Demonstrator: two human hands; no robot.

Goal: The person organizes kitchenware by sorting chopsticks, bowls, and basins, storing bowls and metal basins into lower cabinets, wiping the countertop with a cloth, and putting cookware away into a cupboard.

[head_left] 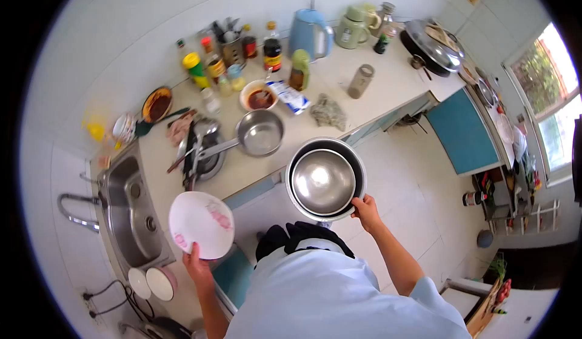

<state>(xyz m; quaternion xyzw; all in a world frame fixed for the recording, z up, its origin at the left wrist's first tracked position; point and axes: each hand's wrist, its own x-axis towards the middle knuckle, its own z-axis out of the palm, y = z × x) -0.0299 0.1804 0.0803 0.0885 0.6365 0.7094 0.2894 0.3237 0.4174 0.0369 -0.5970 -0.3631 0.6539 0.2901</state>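
My left hand (195, 262) grips the near rim of a white plate (197, 218) with pink flower prints, held up beside the sink. In my right hand (366, 210) is the rim of a deep metal pot (361, 172), held out past the counter's front edge. Nested inside that pot sits a smaller shiny steel bowl (324, 187). On the counter between the two hands and the wall stands a steel saucepan (260, 134), its handle pointing left. Left of it lie a dark-handled knife or similar utensils and a metal lid, partly overlapping.
A steel sink (130, 199) with a faucet (79, 211) is at the left, with two white bowls (160, 283) below it. Sauce bottles, a sauce bowl (259, 96), a grey cloth (328, 112) and a blue kettle (310, 34) stand along the counter. A lidded wok (431, 45) is far right.
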